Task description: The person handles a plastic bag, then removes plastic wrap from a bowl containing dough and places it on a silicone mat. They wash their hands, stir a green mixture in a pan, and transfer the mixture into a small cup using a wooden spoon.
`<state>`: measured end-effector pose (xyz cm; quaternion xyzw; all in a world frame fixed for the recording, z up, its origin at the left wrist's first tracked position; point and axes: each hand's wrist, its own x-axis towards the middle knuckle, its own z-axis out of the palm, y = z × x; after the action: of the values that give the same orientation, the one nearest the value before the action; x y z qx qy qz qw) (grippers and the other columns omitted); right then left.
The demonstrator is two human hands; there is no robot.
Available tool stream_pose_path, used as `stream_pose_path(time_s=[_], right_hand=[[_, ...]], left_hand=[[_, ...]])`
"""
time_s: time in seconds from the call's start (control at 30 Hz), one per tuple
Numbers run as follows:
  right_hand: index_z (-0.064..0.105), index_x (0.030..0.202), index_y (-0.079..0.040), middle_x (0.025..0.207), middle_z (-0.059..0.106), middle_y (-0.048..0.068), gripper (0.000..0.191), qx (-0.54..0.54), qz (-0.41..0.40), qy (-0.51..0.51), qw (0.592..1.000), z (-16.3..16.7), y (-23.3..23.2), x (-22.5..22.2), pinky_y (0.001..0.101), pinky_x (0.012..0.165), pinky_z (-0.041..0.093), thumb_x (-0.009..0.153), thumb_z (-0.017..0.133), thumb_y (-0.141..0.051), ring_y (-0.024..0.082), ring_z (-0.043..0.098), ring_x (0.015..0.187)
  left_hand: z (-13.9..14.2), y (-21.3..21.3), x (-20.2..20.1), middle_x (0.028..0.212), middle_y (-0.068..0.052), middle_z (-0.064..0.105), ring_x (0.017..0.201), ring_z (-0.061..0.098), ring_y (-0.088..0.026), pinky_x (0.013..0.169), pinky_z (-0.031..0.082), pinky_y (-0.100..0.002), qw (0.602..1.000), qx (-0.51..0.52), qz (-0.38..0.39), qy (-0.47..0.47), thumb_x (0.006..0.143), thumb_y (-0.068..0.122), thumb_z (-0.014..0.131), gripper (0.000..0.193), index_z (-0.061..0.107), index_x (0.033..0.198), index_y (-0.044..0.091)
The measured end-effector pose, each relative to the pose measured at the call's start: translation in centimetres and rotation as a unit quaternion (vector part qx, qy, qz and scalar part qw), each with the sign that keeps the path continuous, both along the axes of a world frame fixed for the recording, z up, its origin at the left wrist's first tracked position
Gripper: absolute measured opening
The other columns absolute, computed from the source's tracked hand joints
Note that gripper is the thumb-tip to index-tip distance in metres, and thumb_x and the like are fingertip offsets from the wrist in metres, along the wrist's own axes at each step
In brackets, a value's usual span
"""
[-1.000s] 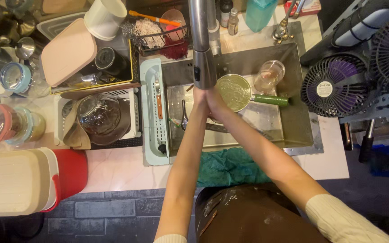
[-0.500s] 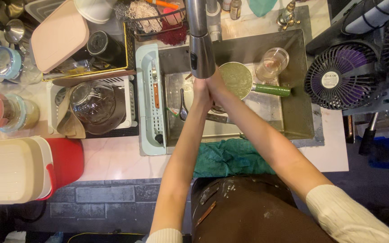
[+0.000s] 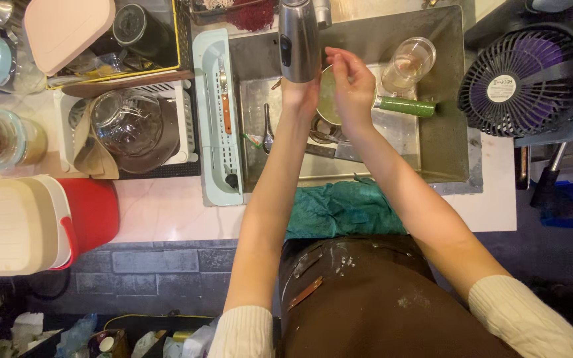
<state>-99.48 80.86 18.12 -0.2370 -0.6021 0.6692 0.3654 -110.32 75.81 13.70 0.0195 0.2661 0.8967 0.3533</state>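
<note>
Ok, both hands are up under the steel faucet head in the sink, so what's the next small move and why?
Probably lower the right hand onto the small round pan with the green handle. It lies in the steel sink right beneath that hand, while the left hand sits under the steel faucet head. No running water is clearly visible.

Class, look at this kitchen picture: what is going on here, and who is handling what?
A person in a brown apron stands at a steel sink, both hands raised under the metal tap head. The left hand sits right beneath the tap; the right hand is beside it, over a small pan with a green handle. A clear glass and cutlery lie in the sink. A teal cloth drapes the counter edge.
</note>
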Motion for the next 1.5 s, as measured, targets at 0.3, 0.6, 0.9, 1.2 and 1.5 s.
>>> stream_pose_path(time_s=[0.3, 0.6, 0.9, 1.2, 1.5], right_hand=[[0.050, 0.135, -0.019, 0.110, 0.065, 0.005, 0.037, -0.362, 0.162, 0.039, 0.917, 2.5, -3.3, -1.9, 0.0391, 0.069, 0.059, 0.103, 0.056, -0.035, 0.021, 0.068, 0.088], [0.062, 0.107, -0.010, 0.095, 0.071, 0.006, 0.060, -0.491, 0.121, -0.035, 0.862, 2.7, -2.3, -7.0, 0.0359, 0.064, 0.061, 0.092, 0.036, -0.062, 0.019, 0.070, 0.081], [0.068, 0.110, -0.002, 0.100, 0.072, 0.003, 0.029, -0.168, 0.119, -0.076, 0.976, 2.7, -3.2, -5.6, 0.0276, 0.074, 0.053, 0.089, 0.082, -0.017, 0.009, 0.064, 0.090], [0.059, 0.135, -0.013, 0.118, 0.064, 0.004, 0.042, -0.430, 0.124, 0.099, 0.889, -1.3, 0.3, -1.1, 0.0376, 0.100, 0.050, 0.094, 0.060, -0.025, 0.018, 0.063, 0.109], [0.056, 0.113, -0.011, 0.117, 0.063, 0.009, 0.031, -0.529, 0.093, -0.008, 0.844, -1.9, -0.8, -3.5, 0.0419, 0.097, 0.051, 0.107, 0.046, -0.040, 0.023, 0.062, 0.107]], left_hand=[[2.4, 0.7, 1.4, 0.098, -0.010, 0.068, 0.082, 0.063, -0.017, 0.071, 0.051, -0.033, 0.974, -0.170, 0.061, 0.136, 0.108, 0.027, 0.055, 0.030, 0.067, 0.106, 0.000], [4.3, -2.4, 2.5, 0.125, -0.014, 0.068, 0.116, 0.066, -0.021, 0.103, 0.051, -0.035, 0.914, -0.156, 0.040, 0.373, 0.108, 0.027, 0.060, 0.042, 0.059, 0.134, -0.005], [2.5, -2.1, 0.4, 0.107, -0.010, 0.068, 0.091, 0.067, -0.020, 0.077, 0.056, -0.037, 0.982, -0.180, 0.048, 0.004, 0.102, 0.030, 0.062, 0.030, 0.064, 0.112, 0.002], [1.7, 0.0, -0.3, 0.099, -0.015, 0.070, 0.088, 0.072, -0.025, 0.076, 0.063, -0.038, 0.994, -0.101, 0.035, 0.031, 0.094, 0.012, 0.063, 0.019, 0.066, 0.105, -0.003], [1.9, -1.1, 0.5, 0.068, -0.011, 0.065, 0.053, 0.058, -0.020, 0.039, 0.039, -0.031, 0.926, -0.351, 0.018, 0.142, 0.094, 0.012, 0.061, 0.015, 0.064, 0.085, 0.000]])
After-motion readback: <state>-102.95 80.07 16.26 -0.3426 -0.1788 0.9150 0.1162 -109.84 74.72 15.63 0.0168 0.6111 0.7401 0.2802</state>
